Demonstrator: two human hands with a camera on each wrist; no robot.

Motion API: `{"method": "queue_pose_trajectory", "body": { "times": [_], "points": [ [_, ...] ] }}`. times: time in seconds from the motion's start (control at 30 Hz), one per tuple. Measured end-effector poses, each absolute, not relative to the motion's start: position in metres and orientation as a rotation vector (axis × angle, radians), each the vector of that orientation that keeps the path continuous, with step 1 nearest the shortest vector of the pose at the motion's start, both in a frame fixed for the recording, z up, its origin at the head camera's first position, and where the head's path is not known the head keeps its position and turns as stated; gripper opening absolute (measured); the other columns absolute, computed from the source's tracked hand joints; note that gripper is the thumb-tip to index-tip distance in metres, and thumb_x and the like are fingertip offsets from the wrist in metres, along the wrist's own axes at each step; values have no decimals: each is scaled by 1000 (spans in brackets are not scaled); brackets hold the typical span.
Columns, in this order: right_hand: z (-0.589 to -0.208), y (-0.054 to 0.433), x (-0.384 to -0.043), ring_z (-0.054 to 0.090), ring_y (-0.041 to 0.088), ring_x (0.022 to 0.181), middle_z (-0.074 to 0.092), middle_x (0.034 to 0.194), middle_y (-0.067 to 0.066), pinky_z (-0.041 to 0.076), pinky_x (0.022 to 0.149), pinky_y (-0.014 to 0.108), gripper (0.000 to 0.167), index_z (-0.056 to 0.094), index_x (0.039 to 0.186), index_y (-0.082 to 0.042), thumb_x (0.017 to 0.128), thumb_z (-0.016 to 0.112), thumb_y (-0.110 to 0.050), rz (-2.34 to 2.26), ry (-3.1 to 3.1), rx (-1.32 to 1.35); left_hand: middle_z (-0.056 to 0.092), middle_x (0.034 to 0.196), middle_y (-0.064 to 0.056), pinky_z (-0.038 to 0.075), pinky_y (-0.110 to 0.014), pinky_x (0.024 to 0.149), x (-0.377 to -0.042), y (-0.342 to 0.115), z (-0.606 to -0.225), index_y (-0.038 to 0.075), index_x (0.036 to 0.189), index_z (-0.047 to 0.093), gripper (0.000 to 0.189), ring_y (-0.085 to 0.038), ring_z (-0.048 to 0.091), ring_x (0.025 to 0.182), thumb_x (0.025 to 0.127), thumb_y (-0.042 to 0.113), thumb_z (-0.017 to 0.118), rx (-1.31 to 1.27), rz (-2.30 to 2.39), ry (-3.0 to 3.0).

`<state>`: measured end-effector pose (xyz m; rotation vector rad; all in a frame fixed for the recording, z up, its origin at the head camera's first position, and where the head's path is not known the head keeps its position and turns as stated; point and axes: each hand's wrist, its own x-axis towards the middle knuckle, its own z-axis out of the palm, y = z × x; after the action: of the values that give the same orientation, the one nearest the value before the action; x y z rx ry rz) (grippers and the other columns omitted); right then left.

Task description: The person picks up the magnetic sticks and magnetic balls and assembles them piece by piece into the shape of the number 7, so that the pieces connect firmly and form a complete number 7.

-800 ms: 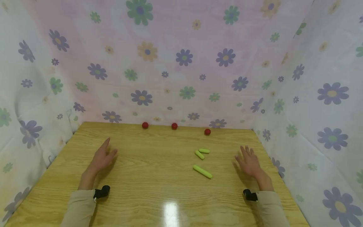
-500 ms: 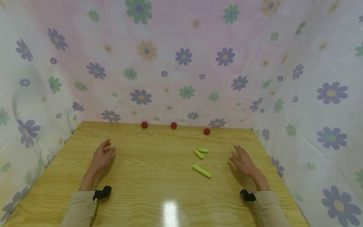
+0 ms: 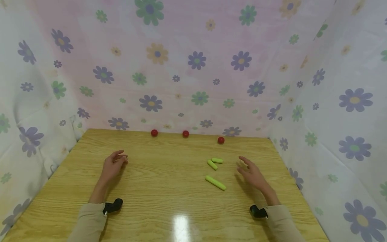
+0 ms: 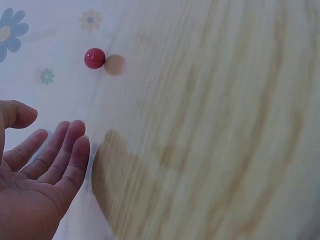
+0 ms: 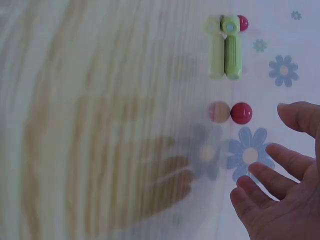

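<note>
My left hand hovers over the left part of the wooden table, fingers loosely bent and nothing in them. Its palm and spread fingertips show in the left wrist view, with a shiny red ball farther off. Over on the right, my right hand is also free, fingers relaxed and turned towards three light green sticks. Two short sticks lie close together at an angle, and a longer stick lies nearer me. Ridges show along a green stick in the right wrist view.
Three red balls rest along the table's back edge: a left ball, a middle ball and a right ball. Flower-patterned cloth hangs behind and on both sides. Black wrist cameras stick out from both sleeves.
My right hand has moved left, closer to the green sticks. The left hand has shifted slightly right, its fingers bending more. Balls and sticks stay put.
</note>
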<state>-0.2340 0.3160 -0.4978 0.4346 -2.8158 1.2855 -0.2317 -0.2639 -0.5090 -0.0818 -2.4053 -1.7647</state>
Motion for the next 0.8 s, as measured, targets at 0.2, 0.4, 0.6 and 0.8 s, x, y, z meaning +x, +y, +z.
{"method": "queue_pose_trajectory", "body": {
  "times": [0.2,0.4,0.6,0.8],
  "points": [
    [-498,301,-235,38,53,139,40,152,33,38,111,66,50,40,149,10,106,55,-11,1480,-2726,422,62,124,-36,58,-18,75,-233,-257,-510,-13,145,43,43,2,67,85,108,9,49,-52,-1820,-2348],
    [-508,290,-236,50,49,130,49,145,33,43,109,62,46,46,144,12,104,57,-7,1548,-2692,390,64,119,-28,57,-18,76,-231,-245,-513,-11,144,45,41,-4,67,87,109,10,48,-16,-1929,-2334],
    [-511,277,-239,55,48,127,54,140,33,44,109,59,43,49,142,12,102,59,-2,1539,-2709,341,63,121,-32,58,-19,76,-233,-236,-516,-11,144,46,41,-6,69,88,108,9,48,-53,-1921,-2345],
    [-510,267,-246,55,47,126,56,138,32,45,108,59,42,51,140,12,101,59,0,1509,-2719,342,62,124,-33,58,-19,77,-236,-228,-515,-10,145,46,42,-5,69,88,108,10,49,-29,-1958,-2328]
  ]
}}
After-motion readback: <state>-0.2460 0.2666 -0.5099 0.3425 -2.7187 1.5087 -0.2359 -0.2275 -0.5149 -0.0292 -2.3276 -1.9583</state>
